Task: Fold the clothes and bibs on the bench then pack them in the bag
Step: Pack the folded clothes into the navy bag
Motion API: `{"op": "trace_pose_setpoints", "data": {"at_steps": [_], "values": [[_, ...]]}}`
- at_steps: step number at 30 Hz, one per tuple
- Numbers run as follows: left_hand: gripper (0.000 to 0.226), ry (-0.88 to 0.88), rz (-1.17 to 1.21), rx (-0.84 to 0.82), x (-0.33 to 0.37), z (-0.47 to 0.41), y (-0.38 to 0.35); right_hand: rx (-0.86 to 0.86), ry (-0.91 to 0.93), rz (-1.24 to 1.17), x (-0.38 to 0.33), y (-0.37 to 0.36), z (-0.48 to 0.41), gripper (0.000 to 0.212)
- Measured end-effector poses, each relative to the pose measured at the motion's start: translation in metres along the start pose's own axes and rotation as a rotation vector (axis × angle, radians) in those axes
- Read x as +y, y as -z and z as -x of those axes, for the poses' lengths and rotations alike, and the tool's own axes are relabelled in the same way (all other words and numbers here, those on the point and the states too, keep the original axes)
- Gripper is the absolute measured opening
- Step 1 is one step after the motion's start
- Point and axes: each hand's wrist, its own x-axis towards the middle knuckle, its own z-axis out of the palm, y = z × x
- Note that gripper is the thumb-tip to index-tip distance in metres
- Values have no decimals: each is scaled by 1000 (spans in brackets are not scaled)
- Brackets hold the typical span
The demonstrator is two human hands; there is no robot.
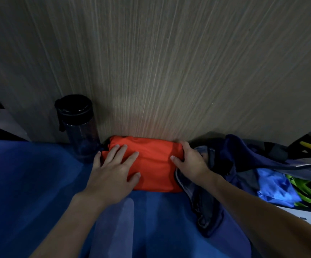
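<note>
Both hands on orange cloth (154,164), left (111,174) spread, right (190,162) gripping; bottle (80,131) and dark clothes (244,157) flank it.

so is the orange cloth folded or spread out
Folded: the orange cloth lies as a compact rectangle on the blue bench.

Bottle (78,127) blocks left; clothes heap (244,164) blocks right; near bench (30,183) open.
</note>
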Motion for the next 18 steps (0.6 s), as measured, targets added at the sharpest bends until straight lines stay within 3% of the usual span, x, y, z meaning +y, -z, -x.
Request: {"op": "trace_pose_setpoints", "data": {"at_steps": [4, 10, 15, 18], "values": [[69, 4, -13, 1, 2, -2, -1, 65, -24, -128, -2, -1, -10, 60], [69, 5, -34, -12, 2, 0, 0, 97, -12, 149, -9, 4, -13, 37], [70, 5, -23, -11, 2, 1, 0, 62, 102, 221, -22, 19, -5, 26], [70, -3, -19, -1, 0, 1, -1, 66, 264, 339, -38, 32, -1, 28]]}}
